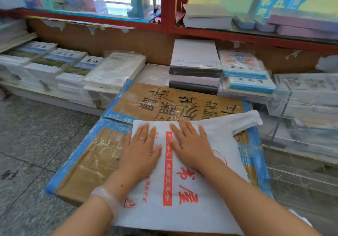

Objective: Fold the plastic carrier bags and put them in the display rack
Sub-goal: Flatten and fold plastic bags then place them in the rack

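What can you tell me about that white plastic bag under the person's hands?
The bag is thin white plastic printed with red characters, a red strip and a small red logo. It lies flat and spread out on a taped cardboard box, one handle loop pointing to the upper right, its near edge hanging past the box. The left hand and right hand both press on its far part with flat, straight fingers, side by side.
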A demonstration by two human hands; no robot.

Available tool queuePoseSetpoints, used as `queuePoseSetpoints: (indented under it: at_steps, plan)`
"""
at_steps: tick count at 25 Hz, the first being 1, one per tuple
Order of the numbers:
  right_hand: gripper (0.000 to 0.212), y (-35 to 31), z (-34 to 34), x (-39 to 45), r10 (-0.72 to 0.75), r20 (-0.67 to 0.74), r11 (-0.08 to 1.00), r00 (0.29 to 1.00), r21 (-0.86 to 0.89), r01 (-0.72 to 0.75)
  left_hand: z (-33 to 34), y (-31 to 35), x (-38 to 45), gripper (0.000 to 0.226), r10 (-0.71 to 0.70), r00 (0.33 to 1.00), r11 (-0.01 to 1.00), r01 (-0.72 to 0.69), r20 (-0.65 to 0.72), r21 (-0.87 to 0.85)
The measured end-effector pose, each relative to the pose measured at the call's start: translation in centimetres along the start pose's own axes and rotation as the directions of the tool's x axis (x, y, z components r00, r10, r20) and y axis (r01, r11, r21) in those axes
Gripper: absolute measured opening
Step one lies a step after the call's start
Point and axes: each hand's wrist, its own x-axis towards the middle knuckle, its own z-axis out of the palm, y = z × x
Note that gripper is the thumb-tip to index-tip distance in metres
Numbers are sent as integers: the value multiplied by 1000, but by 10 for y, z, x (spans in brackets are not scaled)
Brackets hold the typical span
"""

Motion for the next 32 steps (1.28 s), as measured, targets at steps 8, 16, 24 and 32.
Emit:
queuePoseSetpoints:
  at_steps: [8, 16, 24, 32]
  plan:
    - [56, 132, -44, -53, 359, 10, 932, 933, -62, -358, -12, -3, 0, 65, -14, 1000, 1000, 15, 21, -9]
    - [61, -53, -3, -128, -117, -158, 982, 980, 130, 138, -13, 32, -81, 64, 176, 984, 918, -162, 7, -363]
    - [112, 76, -4, -181, 178, 42, 984, 983, 1, -178, -8, -15, -88, 94, 106, 986, 994, -105, 130, -15]
    - [86, 61, -13, -226, -109, 36, 994, 993, -20, 110, -16, -65, -133, 98, 427, 892, 897, -439, 147, 58]
